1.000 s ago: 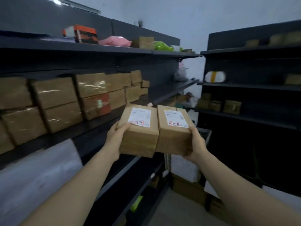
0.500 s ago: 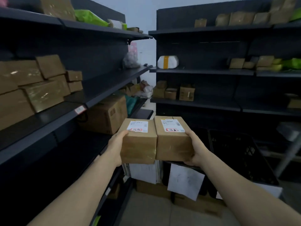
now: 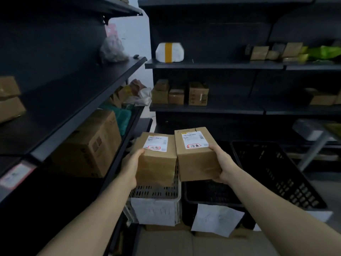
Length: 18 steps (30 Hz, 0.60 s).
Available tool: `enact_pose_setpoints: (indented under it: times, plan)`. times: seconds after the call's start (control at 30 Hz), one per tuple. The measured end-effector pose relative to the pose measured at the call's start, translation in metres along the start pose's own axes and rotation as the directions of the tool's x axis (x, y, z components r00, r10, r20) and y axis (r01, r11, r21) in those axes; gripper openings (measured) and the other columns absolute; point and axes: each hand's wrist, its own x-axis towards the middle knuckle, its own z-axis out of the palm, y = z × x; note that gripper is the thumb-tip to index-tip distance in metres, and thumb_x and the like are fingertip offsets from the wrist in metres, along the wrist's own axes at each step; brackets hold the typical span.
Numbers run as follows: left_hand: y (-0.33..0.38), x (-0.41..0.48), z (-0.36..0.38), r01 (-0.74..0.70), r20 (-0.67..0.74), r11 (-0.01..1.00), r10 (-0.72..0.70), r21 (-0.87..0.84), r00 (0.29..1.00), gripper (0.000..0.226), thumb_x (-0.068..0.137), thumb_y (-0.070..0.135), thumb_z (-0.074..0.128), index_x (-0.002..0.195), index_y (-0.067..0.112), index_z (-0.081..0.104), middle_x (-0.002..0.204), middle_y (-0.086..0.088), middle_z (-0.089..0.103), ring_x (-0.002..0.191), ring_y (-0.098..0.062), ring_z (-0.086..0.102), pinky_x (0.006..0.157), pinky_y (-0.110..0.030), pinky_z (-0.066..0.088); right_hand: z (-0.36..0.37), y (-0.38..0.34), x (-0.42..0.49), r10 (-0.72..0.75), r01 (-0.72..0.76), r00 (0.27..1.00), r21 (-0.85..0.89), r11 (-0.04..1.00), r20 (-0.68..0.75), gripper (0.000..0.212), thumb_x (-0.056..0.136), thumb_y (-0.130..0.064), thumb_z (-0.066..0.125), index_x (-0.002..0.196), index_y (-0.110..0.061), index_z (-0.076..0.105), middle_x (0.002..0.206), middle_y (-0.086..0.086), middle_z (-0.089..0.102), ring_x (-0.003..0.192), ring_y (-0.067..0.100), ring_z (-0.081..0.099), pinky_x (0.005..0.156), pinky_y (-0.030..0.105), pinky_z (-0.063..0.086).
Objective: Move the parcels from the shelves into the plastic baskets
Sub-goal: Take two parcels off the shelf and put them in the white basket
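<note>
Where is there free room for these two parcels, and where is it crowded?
Free: the large black basket right of the right hand; the left shelf between stacked boxes and clear bag. Crowded: beneath it, around the big carton and green bags.

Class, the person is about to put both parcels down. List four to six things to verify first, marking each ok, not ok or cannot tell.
1. Grip of left hand on left brown cardboard parcel: ok.
2. Grip of right hand on right brown cardboard parcel: ok.
3. Left parcel held over the white perforated plastic basket: ok.
4. Right parcel held over the black plastic basket: ok.
5. Printed labels match the paper sheets on the baskets: cannot tell, writing too faint.
6. Room inside both baskets: cannot tell, interiors hidden or dark.
</note>
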Motion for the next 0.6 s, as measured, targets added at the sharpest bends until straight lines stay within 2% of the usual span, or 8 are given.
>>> enact_pose_setpoints:
  times: [0.07, 0.23, 0.37, 0.5, 0.6]
  plan:
    - [0.002, 0.03, 0.001, -0.034, -0.033, 0.999, 0.035, 0.018, 0.999, 0.027, 0.087, 0.035, 0.062, 0.109, 0.021, 0.058, 0.097, -0.01, 0.063, 0.093, -0.031, 0.061, 0.086, -0.045, 0.052, 0.011, 0.0, 0.02, -0.018, 0.018, 0.999, -0.01, 1.0, -0.034, 0.035, 0.089, -0.046, 0.059, 0.111, -0.019, 0.054, 0.091, 0.008, 0.06, 0.075, 0.024, 0.059, 0.055, 0.033, 0.044]
    - [0.0, 0.106, -0.004, -0.057, -0.149, 0.996, 0.067, 0.07, 0.987, 0.014, 0.091, 0.029, 0.058, 0.102, 0.021, 0.059, 0.088, -0.007, 0.061, 0.087, -0.031, 0.06, 0.074, -0.039, 0.051, 0.041, 0.001, 0.091, 0.058, -0.059, 0.998, -0.007, 0.998, -0.036, 0.043, 0.086, -0.049, 0.061, 0.116, -0.018, 0.057, 0.098, 0.01, 0.066, 0.082, 0.028, 0.064, 0.06, 0.036, 0.051]
    - [-0.005, 0.177, -0.001, -0.039, -0.229, 0.991, 0.068, 0.127, 0.971, 0.008, 0.091, 0.032, 0.057, 0.097, 0.026, 0.056, 0.089, -0.005, 0.06, 0.092, -0.033, 0.06, 0.087, -0.049, 0.052, 0.076, 0.004, 0.165, 0.154, -0.155, 0.988, -0.049, 0.987, -0.013, 0.044, 0.082, -0.052, 0.064, 0.11, -0.019, 0.058, 0.103, 0.012, 0.066, 0.09, 0.03, 0.064, 0.072, 0.041, 0.055]
    - [-0.019, 0.251, 0.014, 0.043, -0.292, 0.983, 0.012, 0.181, 0.956, 0.028, 0.089, 0.037, 0.058, 0.112, 0.021, 0.056, 0.105, -0.011, 0.061, 0.096, -0.033, 0.059, 0.09, -0.048, 0.05, 0.111, 0.014, 0.248, 0.25, -0.247, 0.968, -0.109, 0.963, 0.017, 0.048, 0.081, -0.053, 0.063, 0.111, -0.015, 0.061, 0.104, 0.014, 0.066, 0.09, 0.033, 0.065, 0.072, 0.04, 0.056]
    - [-0.032, 0.301, 0.019, 0.13, -0.375, 0.981, -0.068, 0.142, 0.924, 0.043, 0.086, 0.039, 0.062, 0.123, 0.017, 0.057, 0.114, -0.014, 0.061, 0.102, -0.034, 0.058, 0.094, -0.048, 0.048, 0.133, 0.017, 0.301, 0.335, -0.325, 0.94, -0.124, 0.938, 0.065, 0.05, 0.081, -0.051, 0.066, 0.113, -0.014, 0.062, 0.103, 0.016, 0.068, 0.088, 0.035, 0.067, 0.063, 0.038, 0.056]
